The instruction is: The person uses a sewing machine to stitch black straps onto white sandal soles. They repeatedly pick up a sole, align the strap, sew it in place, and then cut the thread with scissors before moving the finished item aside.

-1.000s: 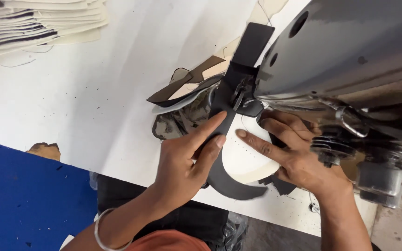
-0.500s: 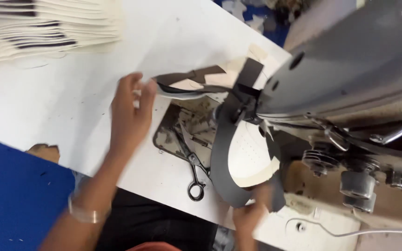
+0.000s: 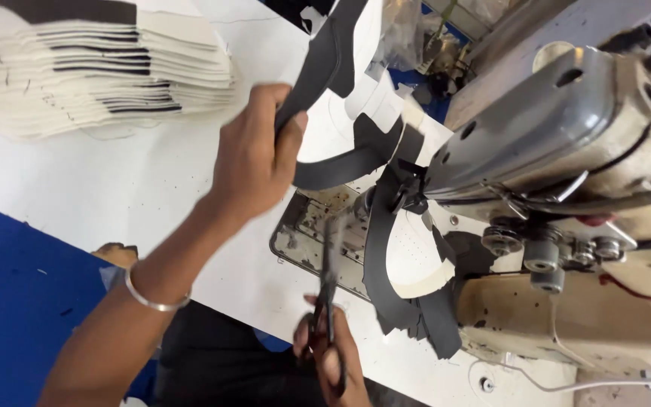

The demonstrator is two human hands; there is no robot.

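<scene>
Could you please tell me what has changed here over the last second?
The left hand left the work at the needle, reached away and now lifts a black and white stitched piece. The right hand took up the black scissors. The grey sewing machine and stacked white pieces stayed put.

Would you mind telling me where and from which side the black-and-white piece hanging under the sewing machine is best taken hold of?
Probably by its lower black edge, coming from the front of the table. That end of the black-and-white piece hangs free below the sewing machine, while its upper end sits tucked under the machine head. The left hand already holds the black strip, and the right hand holds scissors.
</scene>
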